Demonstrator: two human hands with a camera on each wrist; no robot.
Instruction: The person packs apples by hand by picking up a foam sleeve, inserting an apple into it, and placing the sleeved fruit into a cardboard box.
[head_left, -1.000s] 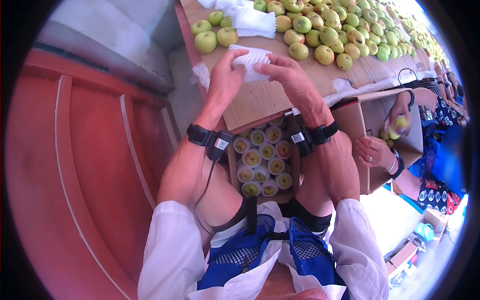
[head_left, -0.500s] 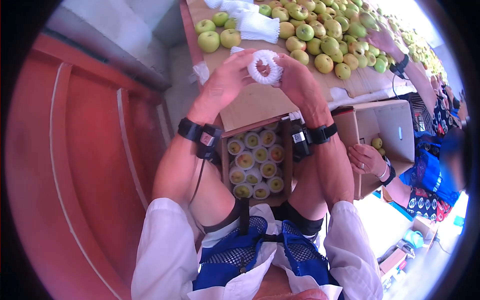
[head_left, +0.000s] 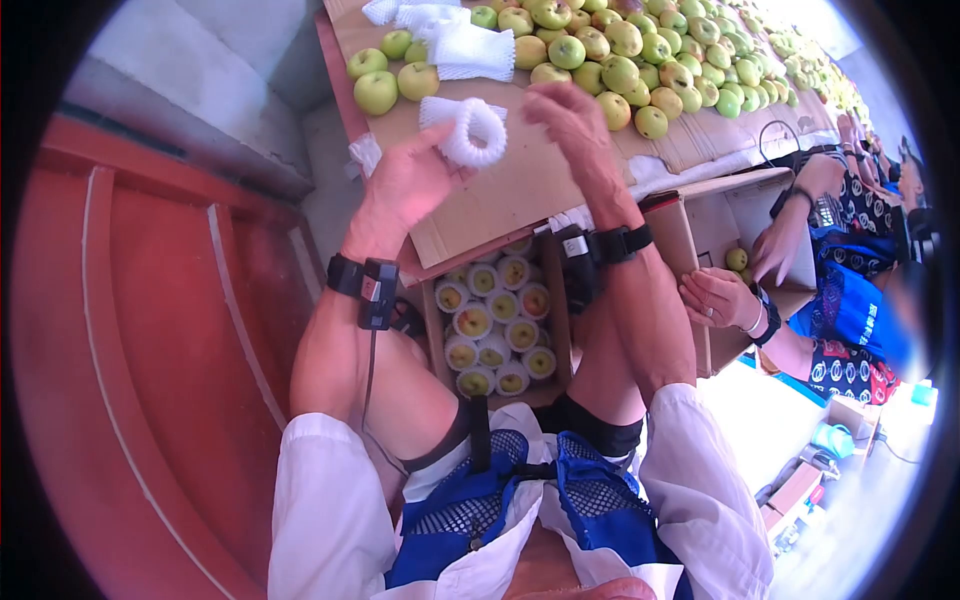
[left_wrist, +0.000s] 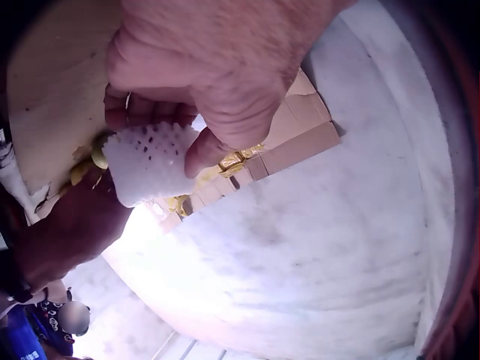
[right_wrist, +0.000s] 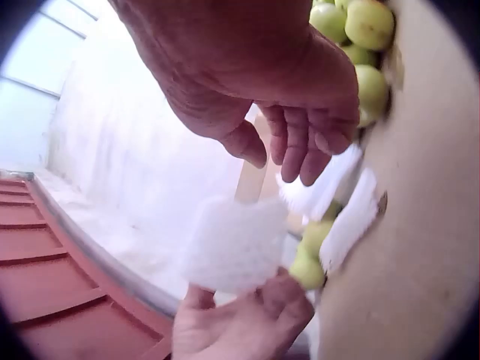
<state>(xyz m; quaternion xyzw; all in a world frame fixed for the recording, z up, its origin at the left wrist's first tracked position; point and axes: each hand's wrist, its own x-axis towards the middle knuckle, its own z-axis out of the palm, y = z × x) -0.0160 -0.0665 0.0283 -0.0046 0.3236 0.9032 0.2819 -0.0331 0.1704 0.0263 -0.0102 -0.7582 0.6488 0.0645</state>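
Observation:
In the head view my left hand (head_left: 408, 182) grips a white foam net sleeve (head_left: 440, 110) at its side, the rolled round mouth facing me. The left wrist view shows the thumb and fingers around the sleeve (left_wrist: 150, 161). My right hand (head_left: 575, 125) is apart from it, fingers loosely bent and holding nothing, close to the front of a pile of green-red apples (head_left: 622, 76). From the right wrist, the empty right hand (right_wrist: 277, 97) hovers over the sleeve. More flat foam sleeves (head_left: 475, 50) lie beside several green apples (head_left: 376, 92) at the table's left.
A carton (head_left: 562, 345) of apples in foam sleeves (head_left: 473, 320) stands between the knees, below the cardboard-covered table edge (head_left: 470, 225). At the right another person's hands (head_left: 718, 298) work at a bigger carton (head_left: 693, 235) with a few apples inside. A red panelled surface (head_left: 150, 330) fills the left.
Both hands were on the sleeve, its mouth being turned into a rolled ring. Now the right hand has let go and moved off rightward, while the left keeps the sleeve.

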